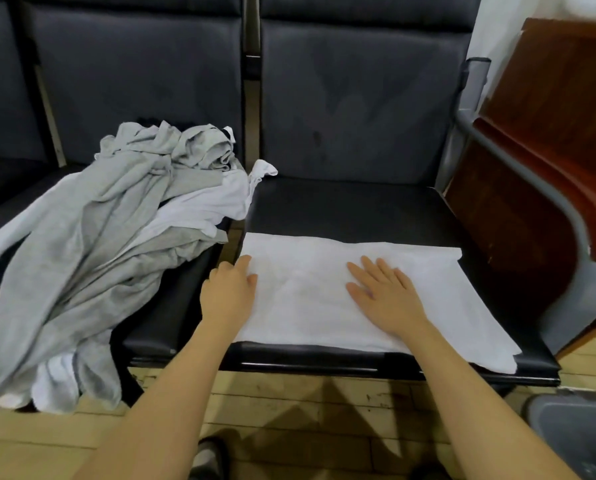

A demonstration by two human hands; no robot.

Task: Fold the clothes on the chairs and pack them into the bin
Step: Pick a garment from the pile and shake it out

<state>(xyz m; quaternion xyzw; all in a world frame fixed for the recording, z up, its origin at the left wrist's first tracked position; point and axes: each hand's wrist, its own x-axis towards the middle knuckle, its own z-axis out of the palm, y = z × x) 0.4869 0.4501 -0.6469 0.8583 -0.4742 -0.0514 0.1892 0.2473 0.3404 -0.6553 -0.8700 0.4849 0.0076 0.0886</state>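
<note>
The right hand (384,296), fingers straight, is pressing the white shirt (428,292) flat along the chair seat's (358,209) front edge while the left hand (229,289), fingers loosely curled, is steadying its left edge for folding.

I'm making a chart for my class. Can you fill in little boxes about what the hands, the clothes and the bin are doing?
left hand: fingers straight, touching the left edge of the white cloth
right hand: flat, pressing on the white cloth
white cloth: spread flat on the right chair seat
unfolded pile: grey and white clothes heaped on the left chair, hanging over its front
bin: grey, on the floor at lower right, only partly in view
</note>
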